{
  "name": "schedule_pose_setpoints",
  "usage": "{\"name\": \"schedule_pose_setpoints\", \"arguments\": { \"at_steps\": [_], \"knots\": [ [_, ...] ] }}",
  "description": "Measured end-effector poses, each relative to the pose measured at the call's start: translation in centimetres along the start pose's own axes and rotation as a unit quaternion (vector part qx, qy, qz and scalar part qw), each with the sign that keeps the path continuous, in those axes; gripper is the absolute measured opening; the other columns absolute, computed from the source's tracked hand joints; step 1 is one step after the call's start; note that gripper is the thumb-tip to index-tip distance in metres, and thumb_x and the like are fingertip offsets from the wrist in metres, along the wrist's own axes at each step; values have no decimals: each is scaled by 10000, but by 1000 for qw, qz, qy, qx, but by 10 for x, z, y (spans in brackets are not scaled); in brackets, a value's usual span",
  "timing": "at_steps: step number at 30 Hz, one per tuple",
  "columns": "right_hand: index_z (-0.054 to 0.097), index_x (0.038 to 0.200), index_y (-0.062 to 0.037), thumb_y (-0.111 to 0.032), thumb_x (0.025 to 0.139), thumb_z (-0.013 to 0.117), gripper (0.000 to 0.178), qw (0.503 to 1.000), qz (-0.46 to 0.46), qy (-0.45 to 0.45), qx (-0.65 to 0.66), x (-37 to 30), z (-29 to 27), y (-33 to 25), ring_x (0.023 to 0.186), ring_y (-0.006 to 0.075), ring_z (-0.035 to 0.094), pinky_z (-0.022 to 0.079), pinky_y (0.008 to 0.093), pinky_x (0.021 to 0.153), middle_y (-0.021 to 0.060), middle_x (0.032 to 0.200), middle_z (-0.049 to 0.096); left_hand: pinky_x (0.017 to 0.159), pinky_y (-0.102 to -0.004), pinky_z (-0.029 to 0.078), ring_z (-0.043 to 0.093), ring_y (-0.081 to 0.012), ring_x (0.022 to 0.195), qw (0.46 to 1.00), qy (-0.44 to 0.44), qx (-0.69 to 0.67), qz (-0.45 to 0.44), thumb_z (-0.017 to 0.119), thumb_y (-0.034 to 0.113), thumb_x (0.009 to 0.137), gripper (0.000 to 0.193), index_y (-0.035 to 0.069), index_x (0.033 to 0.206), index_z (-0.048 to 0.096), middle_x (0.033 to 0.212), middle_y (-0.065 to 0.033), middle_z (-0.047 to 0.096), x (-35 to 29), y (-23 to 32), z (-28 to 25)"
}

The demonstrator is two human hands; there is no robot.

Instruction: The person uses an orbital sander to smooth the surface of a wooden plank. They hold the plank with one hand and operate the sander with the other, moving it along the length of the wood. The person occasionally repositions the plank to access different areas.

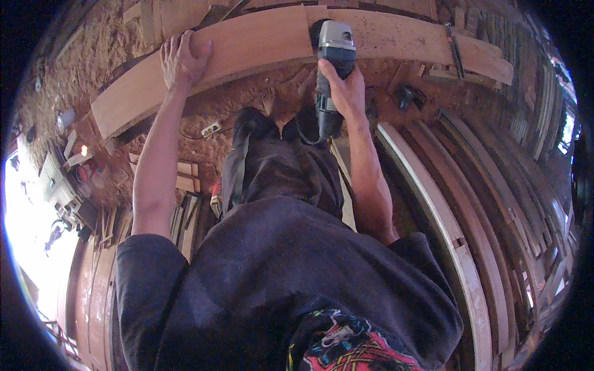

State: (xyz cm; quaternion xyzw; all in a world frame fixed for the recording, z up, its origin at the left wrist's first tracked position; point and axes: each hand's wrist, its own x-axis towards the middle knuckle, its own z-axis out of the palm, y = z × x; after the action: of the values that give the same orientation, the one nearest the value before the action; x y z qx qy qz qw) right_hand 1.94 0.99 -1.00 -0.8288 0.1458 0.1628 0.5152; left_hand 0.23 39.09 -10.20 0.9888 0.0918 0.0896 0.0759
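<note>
A long, wide wooden board stretches across the far side in front of me, meeting a second, speckled board at a seam. My left hand lies on the left part of the first board, fingers stretched toward its far edge and thumb apart. Near the seam, my right hand is wrapped round the body of an angle grinder with a grey metal head. A dark disc shows beside that head, over the wood; whether it touches the surface I cannot tell.
A dark clamp crosses the right board. On the sawdust-covered ground lie a white power strip with a cord and a dark tool. Long planks are stacked at my right, and more boards lie at lower left.
</note>
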Motion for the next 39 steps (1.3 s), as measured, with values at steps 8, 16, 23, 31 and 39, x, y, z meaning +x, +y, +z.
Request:
{"name": "schedule_pose_setpoints", "arguments": {
  "at_steps": [8, 16, 23, 31, 39],
  "knots": [
    [676, 1106, -29, -390, 878, 837, 456, 998, 35, -5, 59, -5, -6, -6, 739, 161, 703, 579, 352, 661, 70, 886, 724, 1175, -519, 362, 534, -402, 1304, 1000, 10, -11, 2, 663, 588, 917, 666, 84, 1351, 634, 1359, -188, 623, 0, -1, 0],
    [709, 1114, -47, -435, 851, 849, 489, 994, 85, -17, 60, -10, -12, 6, 781, 199, 734, 585, 390, 731, 79, 911, 760, 1189, -503, 352, 519, -398, 1325, 1000, -17, 5, -10, 651, 588, 922, 684, 77, 1377, 620, 1359, -192, 621, 1, 7, -10],
    [694, 1114, -48, -438, 849, 850, 497, 998, 40, 1, 46, -17, -7, 18, 751, 195, 729, 588, 376, 691, 87, 909, 754, 1199, -513, 335, 497, -405, 1354, 1000, -10, 16, 1, 631, 624, 927, 723, 82, 1405, 600, 1396, -209, 594, -2, -1, -1],
    [697, 1129, -34, -451, 843, 846, 528, 999, 32, 15, 12, -27, -2, 9, 765, 194, 736, 596, 382, 722, 86, 920, 763, 1204, -518, 324, 488, -415, 1364, 1000, -20, -1, -11, 630, 631, 930, 735, 87, 1423, 590, 1410, -219, 588, -1, 2, -4],
    [656, 1182, -30, -437, 848, 844, 559, 994, 88, -25, 53, -28, -16, -1, 783, 202, 740, 593, 389, 724, 94, 936, 755, 1217, -509, 308, 481, -402, 1370, 999, -36, -10, -17, 626, 624, 933, 725, 97, 1429, 586, 1400, -208, 591, -1, 4, -7]
  ]
}}
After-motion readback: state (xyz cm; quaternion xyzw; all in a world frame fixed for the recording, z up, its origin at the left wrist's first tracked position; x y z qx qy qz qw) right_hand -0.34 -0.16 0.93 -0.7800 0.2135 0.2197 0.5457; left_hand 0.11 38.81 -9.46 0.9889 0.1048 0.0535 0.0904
